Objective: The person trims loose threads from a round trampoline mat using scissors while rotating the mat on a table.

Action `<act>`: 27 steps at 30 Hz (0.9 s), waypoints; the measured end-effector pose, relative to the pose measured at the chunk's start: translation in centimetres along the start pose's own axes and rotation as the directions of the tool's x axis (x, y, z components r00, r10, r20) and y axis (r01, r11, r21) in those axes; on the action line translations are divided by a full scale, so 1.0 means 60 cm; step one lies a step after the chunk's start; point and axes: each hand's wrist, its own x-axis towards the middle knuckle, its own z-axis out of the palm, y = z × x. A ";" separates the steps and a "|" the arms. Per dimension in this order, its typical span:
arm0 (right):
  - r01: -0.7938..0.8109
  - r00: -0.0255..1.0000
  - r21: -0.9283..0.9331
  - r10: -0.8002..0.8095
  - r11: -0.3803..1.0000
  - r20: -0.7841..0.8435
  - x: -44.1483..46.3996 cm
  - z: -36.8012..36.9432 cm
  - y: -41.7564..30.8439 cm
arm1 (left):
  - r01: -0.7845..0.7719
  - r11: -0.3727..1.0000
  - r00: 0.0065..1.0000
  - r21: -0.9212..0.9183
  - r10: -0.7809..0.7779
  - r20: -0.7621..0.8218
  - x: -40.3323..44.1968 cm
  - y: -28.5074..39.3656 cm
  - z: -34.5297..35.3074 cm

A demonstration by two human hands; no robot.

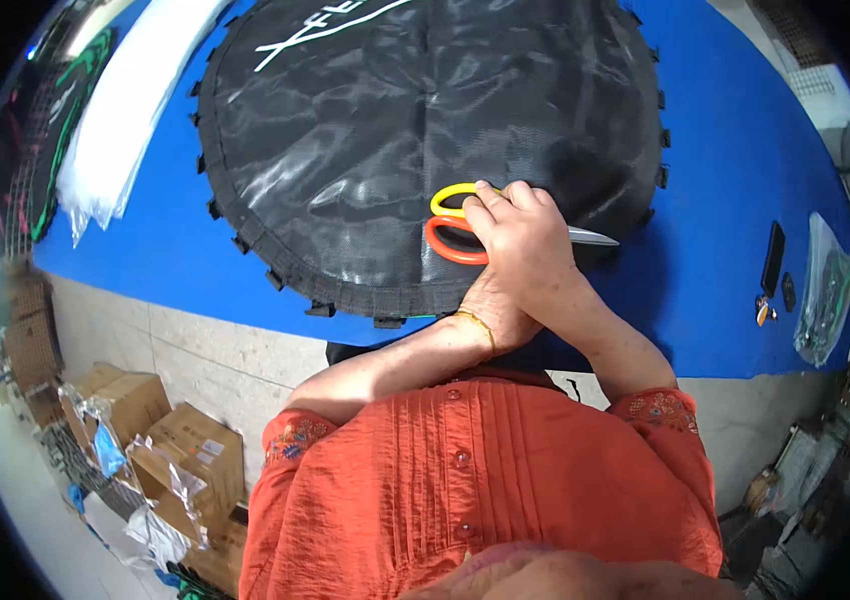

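Observation:
A round black mesh trampoline mat [365,170] with tabs along its edge and white lettering lies on the blue table. On its near right part are scissors [457,256] with one yellow and one red handle loop, the metal blades pointing right. My right hand [525,240] is closed over the middle of the scissors, its fingers bent near the yellow loop. Below it, my left hand [498,308], with a thin yellow bangle at the wrist, crosses under my right hand. Its fingers are hidden.
The blue table [735,180] carries white plastic sheeting [130,110] at left. At right lie a black phone-like object [773,258], keys [765,312] and a clear plastic bag [823,290]. Cardboard boxes [200,455] stand on the floor at lower left.

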 end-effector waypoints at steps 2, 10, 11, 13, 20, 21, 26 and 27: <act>0.001 1.000 -0.001 -0.001 1.000 -0.001 0.014 0.013 -0.003 | 0.003 0.999 0.999 0.036 -0.001 -0.048 -0.002 -0.005 0.014; 0.099 0.990 0.262 -0.122 0.960 0.070 0.006 -0.016 -0.062 | -0.006 0.945 0.893 0.327 0.152 -0.423 -0.006 -0.033 0.071; 0.048 0.976 0.298 -0.109 0.953 0.190 0.004 -0.022 -0.074 | -0.041 0.919 0.897 0.391 0.206 -0.392 -0.012 -0.040 0.070; -0.018 1.000 0.186 0.020 0.982 -0.010 0.008 -0.022 -0.104 | -0.111 0.851 0.897 0.514 0.308 -0.316 -0.018 -0.040 0.050; 0.079 0.994 0.152 -0.090 0.985 0.065 0.042 -0.001 -0.089 | -0.066 0.814 0.923 0.577 0.270 -0.275 -0.018 -0.039 0.062; 0.085 0.994 0.145 -0.094 0.986 0.060 0.041 0.000 -0.091 | -0.067 0.811 0.919 0.581 0.277 -0.281 -0.018 -0.041 0.064; 0.114 0.989 0.153 -0.127 0.982 0.077 0.032 -0.001 -0.096 | -0.108 0.835 0.904 0.539 0.309 -0.297 -0.019 -0.044 0.058; 0.095 0.992 0.157 -0.107 0.983 0.068 0.035 0.005 -0.095 | -0.100 0.830 0.908 0.548 0.301 -0.290 -0.019 -0.043 0.056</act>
